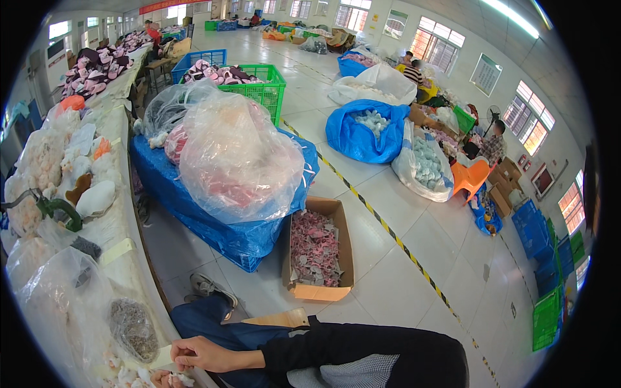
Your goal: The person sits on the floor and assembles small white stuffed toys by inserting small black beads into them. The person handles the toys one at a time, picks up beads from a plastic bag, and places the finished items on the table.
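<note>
My right hand [197,354] reaches in from the right in a black sleeve, just over the edge of the long table at lower left. Its fingers are curled into a pinch, and whatever sits between them is too small to make out. Just below it, my left hand [165,379] is partly cut off by the lower edge, its fingers closed round a small white plush piece [185,380]. More white plush bits lie beside that hand. Next to the hands rests a clear bag [134,330] of grey-brown bits.
Fluffy white pieces and clear bags cover the table [123,252]; a green clamp-like tool [61,210] stands among them. Beside it are a blue-covered crate [220,236] under a bulging clear bag, and a cardboard box [320,249] of pink and grey scraps. People sit at far right.
</note>
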A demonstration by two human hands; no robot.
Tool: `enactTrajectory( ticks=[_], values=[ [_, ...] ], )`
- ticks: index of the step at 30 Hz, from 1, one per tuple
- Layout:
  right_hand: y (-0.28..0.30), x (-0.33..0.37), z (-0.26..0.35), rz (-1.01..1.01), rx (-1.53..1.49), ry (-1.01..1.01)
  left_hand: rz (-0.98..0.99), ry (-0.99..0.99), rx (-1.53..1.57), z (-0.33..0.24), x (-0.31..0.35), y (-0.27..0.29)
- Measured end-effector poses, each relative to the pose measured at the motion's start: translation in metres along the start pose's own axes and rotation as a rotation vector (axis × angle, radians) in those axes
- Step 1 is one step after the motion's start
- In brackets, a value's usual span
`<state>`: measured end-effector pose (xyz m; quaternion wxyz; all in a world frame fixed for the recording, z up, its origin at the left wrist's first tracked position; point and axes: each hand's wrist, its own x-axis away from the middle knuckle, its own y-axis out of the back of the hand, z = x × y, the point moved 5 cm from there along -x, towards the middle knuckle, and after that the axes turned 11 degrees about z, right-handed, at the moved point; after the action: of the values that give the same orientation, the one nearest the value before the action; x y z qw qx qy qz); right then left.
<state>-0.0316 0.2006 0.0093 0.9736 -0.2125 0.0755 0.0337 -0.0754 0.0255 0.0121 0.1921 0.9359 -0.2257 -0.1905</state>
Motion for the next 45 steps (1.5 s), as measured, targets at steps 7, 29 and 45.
enactTrajectory(
  ticks=[7,29,45],
  values=[
    [-0.011,-0.001,0.000,0.099,-0.174,0.001,0.012,0.059,0.005,-0.008,0.002,-0.006],
    [-0.015,0.000,-0.014,0.053,-0.167,-0.033,0.155,-0.078,-0.121,0.023,0.008,-0.011],
    [-0.012,0.006,-0.005,-0.074,0.568,0.177,0.149,-0.161,-0.138,0.001,0.000,-0.015]
  ],
)
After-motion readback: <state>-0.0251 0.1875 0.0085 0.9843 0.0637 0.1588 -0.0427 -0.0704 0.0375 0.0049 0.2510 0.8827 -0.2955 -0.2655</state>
